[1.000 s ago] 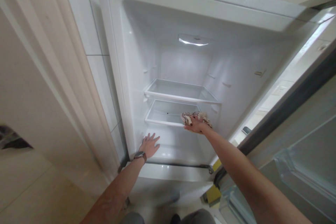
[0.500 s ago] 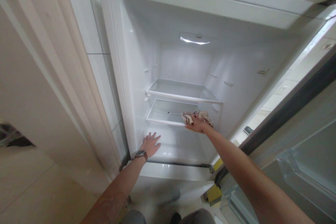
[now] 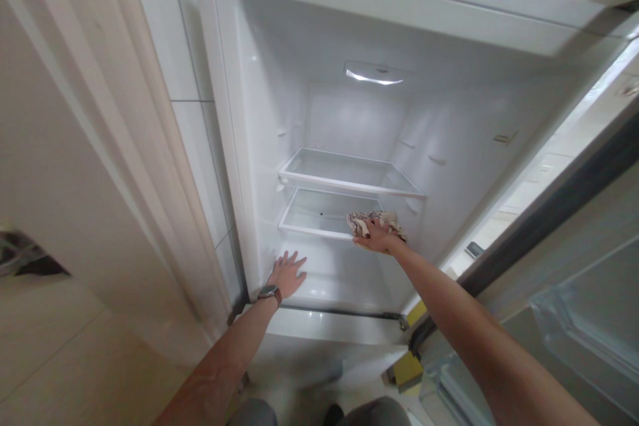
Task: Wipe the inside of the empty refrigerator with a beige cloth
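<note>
An open white fridge (image 3: 259, 113) fills the view, lit from inside. My right hand (image 3: 375, 237) presses a striped brown and white cloth (image 3: 379, 218) onto the front right corner of the lower glass shelf (image 3: 319, 213), fingers closed over the cloth. My left hand (image 3: 287, 273), with a watch on the wrist, lies flat with fingers spread on the fridge floor at the front left. A second glass shelf (image 3: 344, 170) sits just above the lower one.
The fridge door (image 3: 574, 319) stands open at the right, with clear door bins. A tiled wall (image 3: 190, 113) and a pale door frame (image 3: 90, 113) flank the fridge on the left. A yellow object (image 3: 407, 369) lies on the floor below the door.
Both hands stay almost where they were; the cloth shifts only slightly on the shelf corner. The view has drifted a little to the left.
</note>
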The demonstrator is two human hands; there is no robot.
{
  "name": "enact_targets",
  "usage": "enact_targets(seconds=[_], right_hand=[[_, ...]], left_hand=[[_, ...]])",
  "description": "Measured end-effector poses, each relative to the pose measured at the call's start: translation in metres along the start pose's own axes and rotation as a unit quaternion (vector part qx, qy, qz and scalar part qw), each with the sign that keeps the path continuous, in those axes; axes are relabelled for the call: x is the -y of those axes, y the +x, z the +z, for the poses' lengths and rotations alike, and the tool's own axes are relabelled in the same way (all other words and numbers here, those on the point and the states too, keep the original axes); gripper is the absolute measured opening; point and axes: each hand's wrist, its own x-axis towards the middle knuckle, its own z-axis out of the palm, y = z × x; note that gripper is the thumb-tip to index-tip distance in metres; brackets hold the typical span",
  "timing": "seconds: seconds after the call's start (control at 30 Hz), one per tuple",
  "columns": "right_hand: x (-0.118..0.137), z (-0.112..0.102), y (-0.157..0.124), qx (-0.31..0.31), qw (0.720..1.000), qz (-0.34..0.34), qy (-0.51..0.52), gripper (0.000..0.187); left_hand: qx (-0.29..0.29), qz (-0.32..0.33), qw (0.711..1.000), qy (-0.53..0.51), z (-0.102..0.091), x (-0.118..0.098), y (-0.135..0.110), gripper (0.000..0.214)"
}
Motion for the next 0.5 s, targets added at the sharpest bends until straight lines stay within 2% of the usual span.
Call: enact_targets(seconds=[0.23, 0.5], right_hand=[[-0.0041, 0.0021, 0.0020, -0.008, 1.000, -0.006, 0.006, 0.090], [0.0033, 0.0102, 0.0010, -0.071, 0.997, 0.022, 0.030, 0.072]], left_hand=[[0.002, -0.001, 1.000, -0.002, -0.0033, -0.0019, -0.0019, 0.061], [0.004, -0.003, 1.000, -0.011, -0.0041, -0.0025, -0.0026, 0.062]])
